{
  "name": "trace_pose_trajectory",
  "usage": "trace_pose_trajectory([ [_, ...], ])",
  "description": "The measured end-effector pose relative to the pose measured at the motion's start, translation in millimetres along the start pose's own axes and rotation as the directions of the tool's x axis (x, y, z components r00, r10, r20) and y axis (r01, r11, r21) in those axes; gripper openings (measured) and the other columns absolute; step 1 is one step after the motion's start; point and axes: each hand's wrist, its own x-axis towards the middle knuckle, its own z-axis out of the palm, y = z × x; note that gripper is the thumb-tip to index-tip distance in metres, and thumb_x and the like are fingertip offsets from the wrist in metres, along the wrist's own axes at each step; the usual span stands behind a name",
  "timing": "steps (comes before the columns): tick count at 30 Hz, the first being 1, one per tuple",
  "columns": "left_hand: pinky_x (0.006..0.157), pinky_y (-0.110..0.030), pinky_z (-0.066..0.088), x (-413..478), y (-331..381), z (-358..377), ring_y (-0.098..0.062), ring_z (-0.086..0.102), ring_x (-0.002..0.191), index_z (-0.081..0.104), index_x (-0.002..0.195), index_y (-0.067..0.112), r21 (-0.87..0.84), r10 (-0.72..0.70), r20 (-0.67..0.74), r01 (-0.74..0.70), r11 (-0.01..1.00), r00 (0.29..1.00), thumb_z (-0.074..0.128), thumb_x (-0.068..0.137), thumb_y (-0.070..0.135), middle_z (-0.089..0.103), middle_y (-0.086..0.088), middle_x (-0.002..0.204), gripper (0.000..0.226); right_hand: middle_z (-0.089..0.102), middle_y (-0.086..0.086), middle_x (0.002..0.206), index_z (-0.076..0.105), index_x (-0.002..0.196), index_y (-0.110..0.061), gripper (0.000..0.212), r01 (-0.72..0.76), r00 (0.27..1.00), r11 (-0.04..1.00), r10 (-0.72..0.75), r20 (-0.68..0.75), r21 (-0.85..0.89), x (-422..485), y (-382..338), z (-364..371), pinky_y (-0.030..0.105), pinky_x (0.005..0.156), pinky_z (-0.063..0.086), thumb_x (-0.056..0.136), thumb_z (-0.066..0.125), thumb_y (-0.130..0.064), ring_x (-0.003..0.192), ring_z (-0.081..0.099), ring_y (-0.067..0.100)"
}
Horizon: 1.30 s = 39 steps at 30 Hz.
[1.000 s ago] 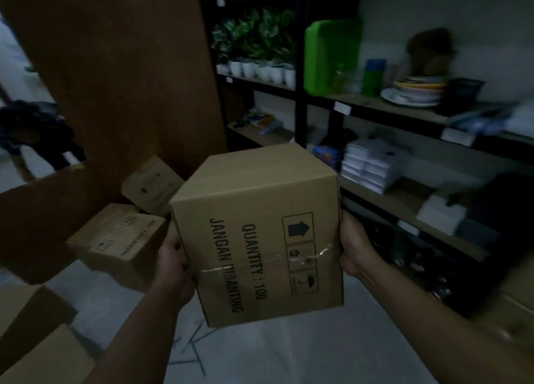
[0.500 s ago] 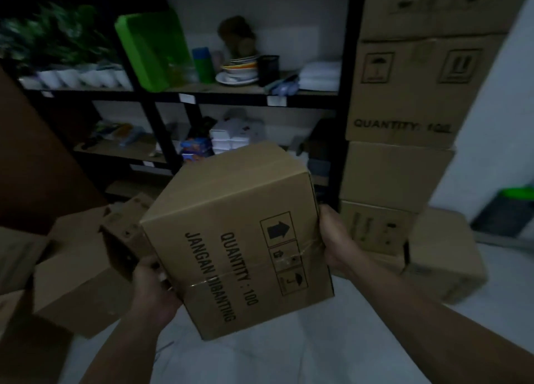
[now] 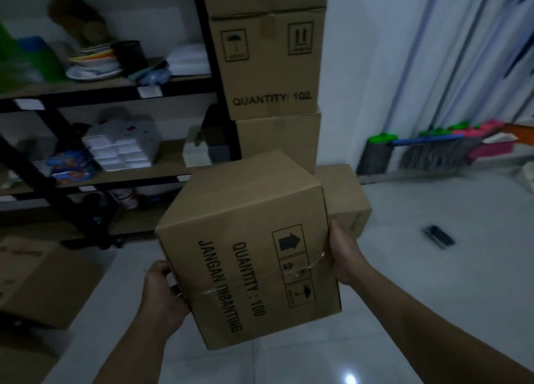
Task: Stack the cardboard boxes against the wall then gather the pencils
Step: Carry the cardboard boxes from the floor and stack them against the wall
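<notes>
We hold the cardboard box [image 3: 248, 248] tilted, off the floor, just in front of the stack of boxes [image 3: 271, 65]. Left hand [image 3: 161, 294] grips its left side, right hand [image 3: 344, 253] its right side; hands apart. A low box [image 3: 345, 193] sits right of the stack.

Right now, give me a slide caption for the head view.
Left hand and right hand hold a taped cardboard box before the stacked boxes beside a black shelf.
</notes>
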Motion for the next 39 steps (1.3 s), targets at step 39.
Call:
trace_pose_trajectory([
  [39,0.084,-0.052,0.052,144.7,-133.9,498.1,-0.037,0.057,0.106,0.066,0.102,0.017,0.219,-0.322,0.144,0.287,0.932,0.936,0.038,0.098,0.037,0.062,-0.018,0.116,0.035,0.063,0.032,0.113,0.062,0.116,0.006,0.041,0.041,0.979,0.999,-0.046,-0.198,-0.030,327.7,-164.3,-328.8,0.054,0.096,0.048,0.096,0.037,-0.020,0.107,0.061,0.047],
])
